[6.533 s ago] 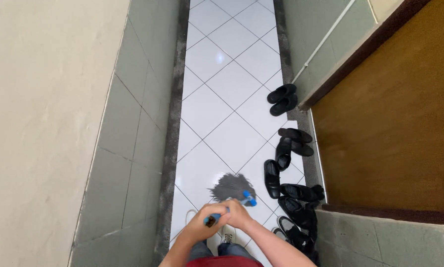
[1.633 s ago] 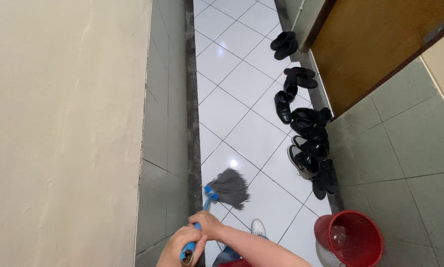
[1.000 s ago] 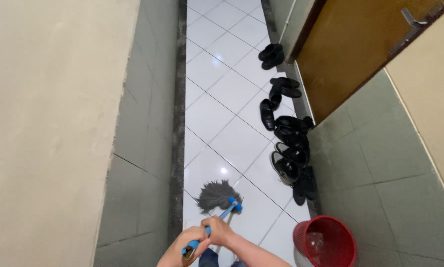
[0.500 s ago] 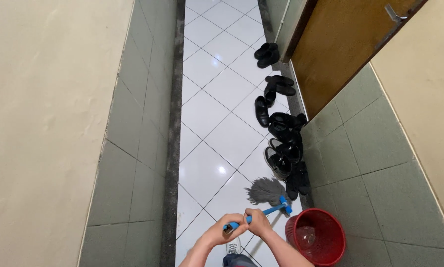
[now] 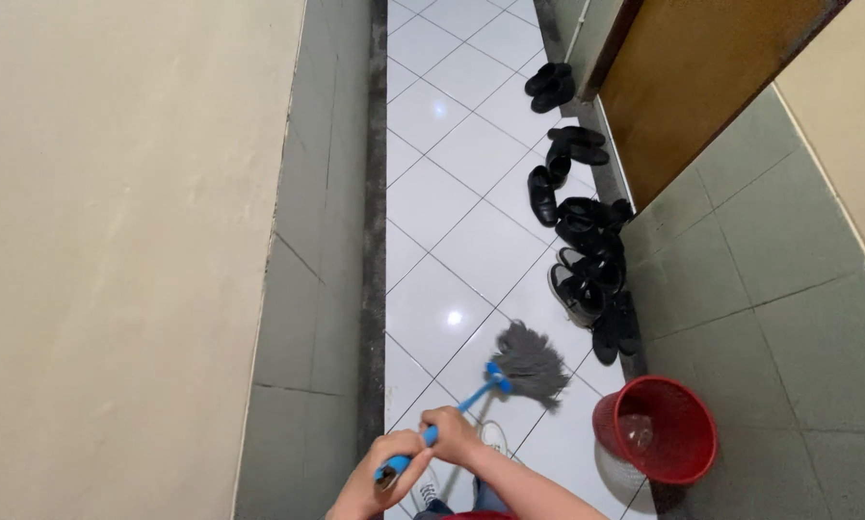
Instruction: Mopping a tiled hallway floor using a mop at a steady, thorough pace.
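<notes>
Mop head [image 5: 532,358] swung left, off red basket [image 5: 656,430].

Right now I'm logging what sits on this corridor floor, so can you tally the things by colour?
Black: shoes, a heap along the right wall, too overlapped for an exact count, tallied as 1 group.
Red: 1 basket.
Blue and grey: 1 mop, gripped by the left hand and right hand.
Total: 3 colour groups.
</notes>
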